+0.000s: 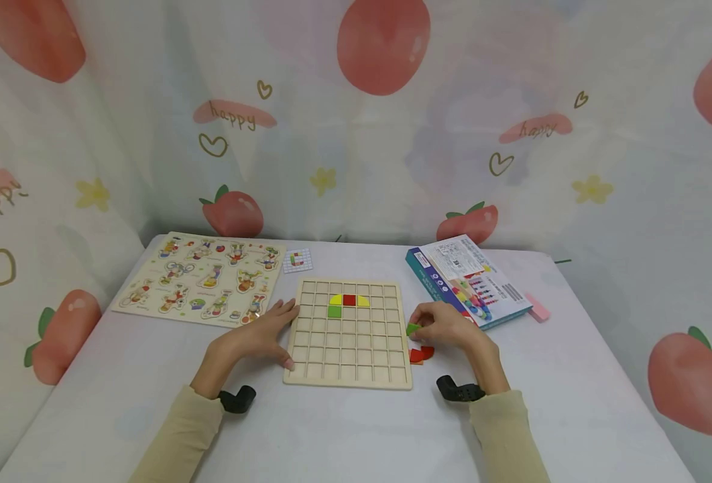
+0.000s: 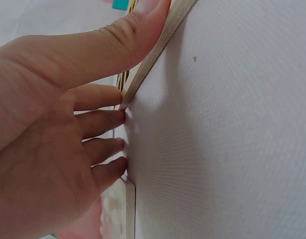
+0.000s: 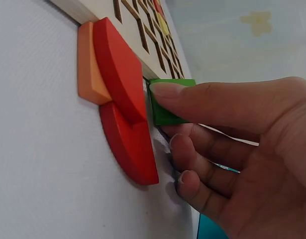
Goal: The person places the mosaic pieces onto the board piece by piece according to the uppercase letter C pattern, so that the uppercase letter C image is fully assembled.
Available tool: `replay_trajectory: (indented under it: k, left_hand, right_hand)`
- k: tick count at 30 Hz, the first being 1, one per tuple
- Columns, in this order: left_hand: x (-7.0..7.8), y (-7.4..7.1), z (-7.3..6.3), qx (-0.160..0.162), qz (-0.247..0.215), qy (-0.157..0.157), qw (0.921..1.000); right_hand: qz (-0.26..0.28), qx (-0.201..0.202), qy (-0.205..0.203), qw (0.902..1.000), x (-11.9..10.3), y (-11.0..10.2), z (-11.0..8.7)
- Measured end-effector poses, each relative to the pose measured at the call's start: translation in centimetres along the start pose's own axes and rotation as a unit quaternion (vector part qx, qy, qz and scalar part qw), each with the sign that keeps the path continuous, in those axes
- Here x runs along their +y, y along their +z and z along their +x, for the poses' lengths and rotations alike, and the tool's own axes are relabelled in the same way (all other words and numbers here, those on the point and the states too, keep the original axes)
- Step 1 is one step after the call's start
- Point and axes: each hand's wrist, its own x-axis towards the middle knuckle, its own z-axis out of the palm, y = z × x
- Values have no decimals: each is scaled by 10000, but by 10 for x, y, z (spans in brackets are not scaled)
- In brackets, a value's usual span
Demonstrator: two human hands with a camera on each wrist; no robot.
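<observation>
Pinching a green tile (image 1: 413, 329) beside the grid board (image 1: 348, 343), the right hand (image 1: 445, 325) seemed mid-pickup, needing a lift inward, while the left hand (image 1: 261, 337), fingers spread, touched the board.

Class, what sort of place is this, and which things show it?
Probably a small indoor play or learning corner: a wooden grid board with coloured tiles, a board of animal figures nearby, and fruit-printed cloth hanging around the table.
</observation>
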Motion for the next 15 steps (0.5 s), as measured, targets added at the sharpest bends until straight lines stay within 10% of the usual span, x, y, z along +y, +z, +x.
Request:
replay_trajectory:
  k: [15]
  left_hand:
    - [-2, 0, 1, -1, 46, -38, 10000]
  right_hand:
    - [448, 696, -782, 9935, 2, -2, -2]
